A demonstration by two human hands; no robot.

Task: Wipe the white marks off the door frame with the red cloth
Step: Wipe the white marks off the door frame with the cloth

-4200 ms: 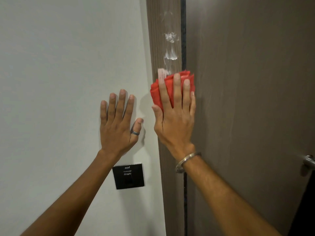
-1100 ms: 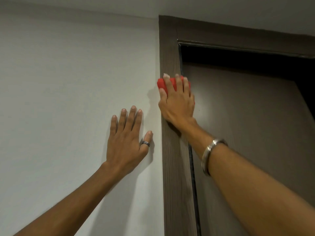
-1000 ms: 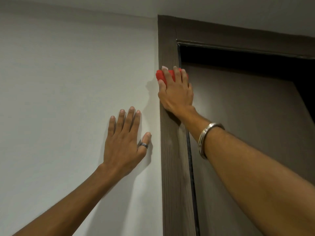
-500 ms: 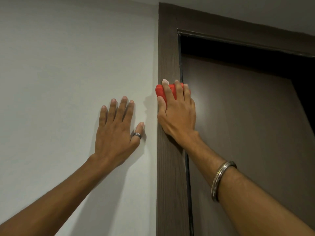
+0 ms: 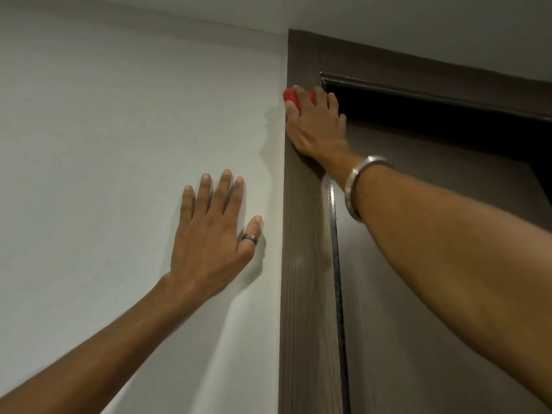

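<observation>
My right hand (image 5: 316, 127) presses the folded red cloth (image 5: 290, 97) flat against the brown wooden door frame (image 5: 304, 264), high up near its top left corner. Only the cloth's upper left edge shows above my fingers. No white marks are visible on the bare stretch of frame below my hand. My left hand (image 5: 212, 234) lies flat on the white wall (image 5: 104, 174) left of the frame, fingers spread, holding nothing.
The brown door (image 5: 433, 324) stands right of the frame, with a dark gap (image 5: 433, 121) above it under the frame's top bar (image 5: 418, 76). The ceiling (image 5: 388, 22) is close above.
Since half a second ago my right hand has slid the cloth up the frame toward the top corner. My left hand stays flat on the wall. The white marks seen earlier no longer show.
</observation>
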